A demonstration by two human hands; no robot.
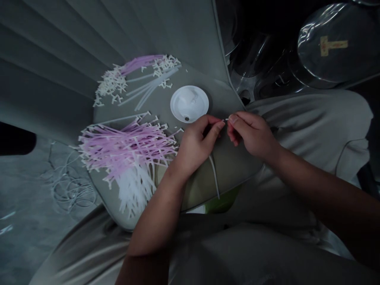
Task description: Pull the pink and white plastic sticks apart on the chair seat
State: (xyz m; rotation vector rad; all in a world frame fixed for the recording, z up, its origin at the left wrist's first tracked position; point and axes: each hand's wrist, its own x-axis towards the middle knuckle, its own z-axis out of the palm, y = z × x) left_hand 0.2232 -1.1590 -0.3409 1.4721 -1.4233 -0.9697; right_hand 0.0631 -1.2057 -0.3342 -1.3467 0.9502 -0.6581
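- So our left hand (199,142) pinches a thin piece (222,120) between thumb and index, over the seat's (236,170) right side.
- Our right hand (252,132) has a tiny white bit (227,119) nipped in its fingertips, just beside that piece.
- A pale tube (214,178) trails near our left hand; can't tell if it's connected.
- White dish (174,105) sits just far of it, pink tubes (127,146) piled left.

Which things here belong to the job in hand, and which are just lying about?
Seemingly part of the job:
small white piece in the right hand;
thin tube by the left hand;
pink tubes;
white tubes;
white connectors;
white dish.

Apparently just lying about:
tangled cord on the floor;
shiny round container.
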